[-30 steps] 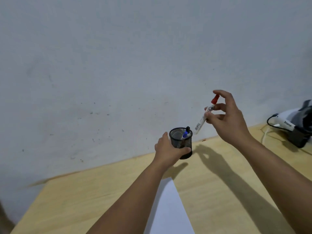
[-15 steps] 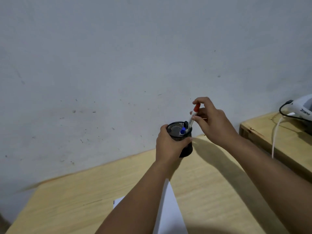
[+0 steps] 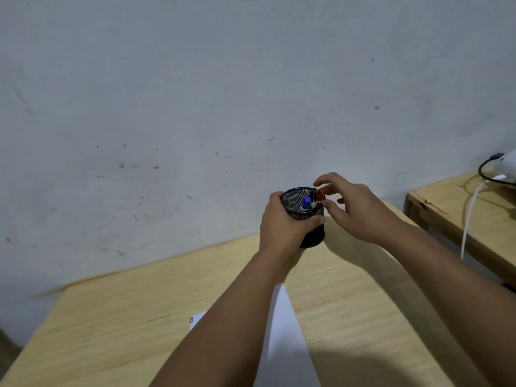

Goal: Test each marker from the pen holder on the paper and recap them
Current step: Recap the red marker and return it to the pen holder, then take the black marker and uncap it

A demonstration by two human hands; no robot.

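Observation:
A black mesh pen holder (image 3: 315,238) stands on the wooden table near the wall. My left hand (image 3: 282,224) wraps around its left side. A blue-capped marker (image 3: 305,203) and a red-capped marker (image 3: 320,194) stand inside it; a dark third cap is hard to make out. My right hand (image 3: 354,210) hovers at the holder's right rim, thumb and fingers close around the red cap; whether they still pinch it is unclear. A white sheet of paper (image 3: 284,339) lies near the front, partly hidden by my left forearm.
The wooden table (image 3: 111,317) butts against a marked grey wall. To the right a second wooden table (image 3: 458,208) carries a white device (image 3: 508,166) with a black cord and a hanging white cable (image 3: 469,219). A gap separates both tables.
My right hand lowered the red-capped marker from the air down into the pen holder. My left hand kept its grip on the holder. The camera view shifted a little.

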